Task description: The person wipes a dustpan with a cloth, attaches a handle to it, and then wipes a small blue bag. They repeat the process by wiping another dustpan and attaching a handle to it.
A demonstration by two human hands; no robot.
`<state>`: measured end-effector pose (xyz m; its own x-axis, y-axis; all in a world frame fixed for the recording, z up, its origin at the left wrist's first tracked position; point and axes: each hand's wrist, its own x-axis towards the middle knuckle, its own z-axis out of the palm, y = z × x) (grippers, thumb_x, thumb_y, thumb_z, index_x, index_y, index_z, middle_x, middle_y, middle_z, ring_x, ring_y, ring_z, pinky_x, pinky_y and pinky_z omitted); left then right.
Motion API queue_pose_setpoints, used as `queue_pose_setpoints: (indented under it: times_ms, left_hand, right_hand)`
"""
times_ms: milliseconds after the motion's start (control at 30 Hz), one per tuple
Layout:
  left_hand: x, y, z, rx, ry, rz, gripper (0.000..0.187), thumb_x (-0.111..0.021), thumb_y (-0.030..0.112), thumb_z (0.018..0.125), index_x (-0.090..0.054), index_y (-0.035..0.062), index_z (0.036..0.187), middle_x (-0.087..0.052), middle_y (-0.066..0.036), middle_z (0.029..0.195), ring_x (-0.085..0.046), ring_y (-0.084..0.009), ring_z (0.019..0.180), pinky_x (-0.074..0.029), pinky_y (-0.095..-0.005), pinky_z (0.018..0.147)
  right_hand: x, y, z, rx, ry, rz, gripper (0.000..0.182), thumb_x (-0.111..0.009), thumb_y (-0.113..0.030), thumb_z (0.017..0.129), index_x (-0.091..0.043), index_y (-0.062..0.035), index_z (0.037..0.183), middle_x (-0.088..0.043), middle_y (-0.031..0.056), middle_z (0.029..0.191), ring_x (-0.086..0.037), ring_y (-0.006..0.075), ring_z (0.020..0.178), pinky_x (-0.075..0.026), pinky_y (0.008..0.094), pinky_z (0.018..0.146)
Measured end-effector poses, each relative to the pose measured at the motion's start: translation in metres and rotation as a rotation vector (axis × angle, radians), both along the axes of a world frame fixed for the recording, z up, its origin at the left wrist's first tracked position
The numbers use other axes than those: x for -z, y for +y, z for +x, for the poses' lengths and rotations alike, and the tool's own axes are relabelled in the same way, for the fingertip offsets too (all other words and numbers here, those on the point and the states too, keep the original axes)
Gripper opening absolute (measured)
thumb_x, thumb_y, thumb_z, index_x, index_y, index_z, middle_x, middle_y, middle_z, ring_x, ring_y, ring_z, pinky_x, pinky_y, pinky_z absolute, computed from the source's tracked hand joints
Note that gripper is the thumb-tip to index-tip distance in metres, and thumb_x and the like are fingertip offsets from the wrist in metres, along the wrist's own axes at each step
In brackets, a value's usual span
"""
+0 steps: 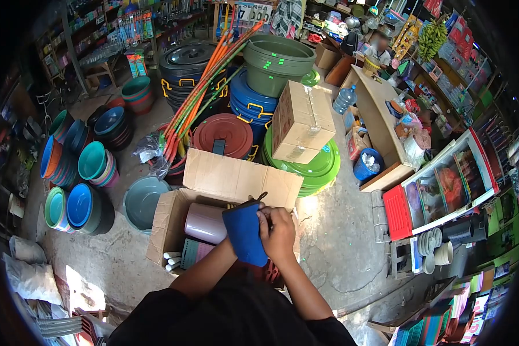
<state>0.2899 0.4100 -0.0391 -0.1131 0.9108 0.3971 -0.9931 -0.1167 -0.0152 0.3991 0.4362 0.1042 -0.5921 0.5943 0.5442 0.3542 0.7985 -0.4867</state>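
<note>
A blue item [245,233], like a cloth or soft pouch, is held over an open cardboard box [242,173]. My right hand [279,229] has its fingers bent and pressed on the item's right edge. My left forearm reaches in from the left, and my left hand is hidden behind the blue item. A thin dark strip [259,199] sticks out above it. Inside the box, a pale pink cylinder [205,222] lies beside white rods [171,260] and a green-and-pink patterned item [194,252]. Something red shows under my wrists.
Stacked tubs [86,205] and a grey basin [144,202] stand at left. Beyond the box are lidded bins [222,134], orange and green poles [205,81], and a taped carton [303,122] on a green lid. A wooden counter [380,115], display case [447,183] and a person [379,51] are at right.
</note>
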Motion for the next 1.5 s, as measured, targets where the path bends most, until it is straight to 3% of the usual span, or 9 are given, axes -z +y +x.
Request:
queue_pose_setpoints:
  times_ms: [67,133,267,367,500,1033,1233,1400,1500]
  left_hand:
    - [-0.001,-0.010,-0.004,-0.109,0.111,-0.246,0.019,-0.048,0.030,0.099,-0.054,0.0117,0.101,-0.059,-0.004,0.094,-0.058,-0.0180,0.088,-0.048,-0.0268,0.077]
    - [-0.007,-0.019,-0.010,-0.145,0.100,-0.364,0.021,-0.046,0.032,0.098,-0.056,0.0129,0.100,-0.060,-0.004,0.092,-0.060,-0.0211,0.084,-0.049,-0.0307,0.078]
    - [0.037,-0.017,-0.019,-0.073,-0.083,-0.093,0.028,-0.045,0.036,0.097,-0.060,0.0137,0.104,-0.062,-0.005,0.096,-0.059,-0.0260,0.092,-0.047,-0.0417,0.087]
    - [0.037,-0.015,-0.018,-0.204,-0.088,-0.038,0.028,-0.044,0.035,0.098,-0.060,0.0136,0.106,-0.062,-0.006,0.097,-0.059,-0.0258,0.093,-0.046,-0.0429,0.089]
    - [0.030,-0.010,-0.025,-0.322,-0.078,0.021,0.027,-0.042,0.032,0.099,-0.059,0.0136,0.107,-0.062,-0.006,0.099,-0.059,-0.0255,0.095,-0.044,-0.0435,0.094]
    - [-0.051,-0.030,-0.031,-0.443,0.025,0.032,0.013,-0.051,0.019,0.094,-0.051,0.0140,0.106,-0.051,-0.006,0.100,-0.050,-0.0232,0.099,-0.040,-0.0410,0.096]
    - [-0.062,-0.035,-0.044,-0.488,0.054,0.002,0.011,-0.048,0.021,0.095,-0.051,0.0155,0.104,-0.049,-0.004,0.097,-0.050,-0.0214,0.095,-0.040,-0.0400,0.090]
    - [-0.062,-0.036,-0.048,-0.426,0.040,-0.011,0.013,-0.046,0.025,0.097,-0.051,0.0155,0.104,-0.050,-0.005,0.098,-0.050,-0.0212,0.095,-0.040,-0.0397,0.089]
    - [-0.062,-0.036,-0.048,-0.339,0.035,-0.041,0.017,-0.045,0.029,0.098,-0.051,0.0151,0.106,-0.050,-0.005,0.100,-0.051,-0.0213,0.094,-0.040,-0.0396,0.089]
  right_hand:
    - [-0.007,-0.005,0.005,-0.137,0.206,-0.525,0.022,-0.070,-0.013,0.084,-0.065,-0.0008,0.101,-0.063,0.0145,0.088,-0.063,0.0284,0.082,-0.050,0.0357,0.076]
    - [-0.018,-0.009,0.021,-0.175,0.220,-0.524,0.031,-0.073,-0.016,0.082,-0.064,-0.0006,0.108,-0.062,0.0140,0.091,-0.062,0.0266,0.084,-0.049,0.0346,0.080]
    - [-0.020,-0.028,0.053,-0.355,0.032,-0.271,0.045,-0.077,-0.017,0.079,-0.056,0.0016,0.114,-0.057,0.0140,0.105,-0.056,0.0217,0.100,-0.046,0.0324,0.086]
    - [0.026,-0.039,0.051,-0.205,0.237,-1.032,0.038,-0.070,-0.020,0.089,-0.053,0.0008,0.115,-0.058,0.0070,0.103,-0.054,0.0135,0.097,-0.045,0.0282,0.087]
    - [0.036,-0.048,0.036,-0.236,0.331,-1.171,0.030,-0.062,-0.020,0.095,-0.054,0.0010,0.114,-0.061,0.0056,0.102,-0.056,0.0114,0.091,-0.045,0.0268,0.084]
    - [0.025,-0.068,0.028,-0.485,0.329,-0.601,0.032,-0.076,-0.012,0.080,-0.062,-0.0007,0.107,-0.060,0.0114,0.105,-0.056,0.0238,0.103,-0.042,0.0338,0.092]
    - [0.023,-0.089,0.028,-0.434,0.498,-0.923,0.015,-0.072,-0.001,0.083,-0.062,-0.0019,0.094,-0.060,0.0051,0.099,-0.056,0.0131,0.094,-0.043,0.0273,0.087]
    - [0.031,-0.083,0.041,-0.496,0.119,-0.954,0.030,-0.072,0.000,0.083,-0.055,-0.0008,0.108,-0.054,-0.0006,0.087,-0.053,0.0089,0.087,-0.044,0.0240,0.082]
    - [0.027,-0.086,0.039,-0.397,0.369,-1.252,0.032,-0.072,-0.007,0.085,-0.054,0.0008,0.110,-0.053,0.0049,0.089,-0.052,0.0116,0.079,-0.044,0.0251,0.077]
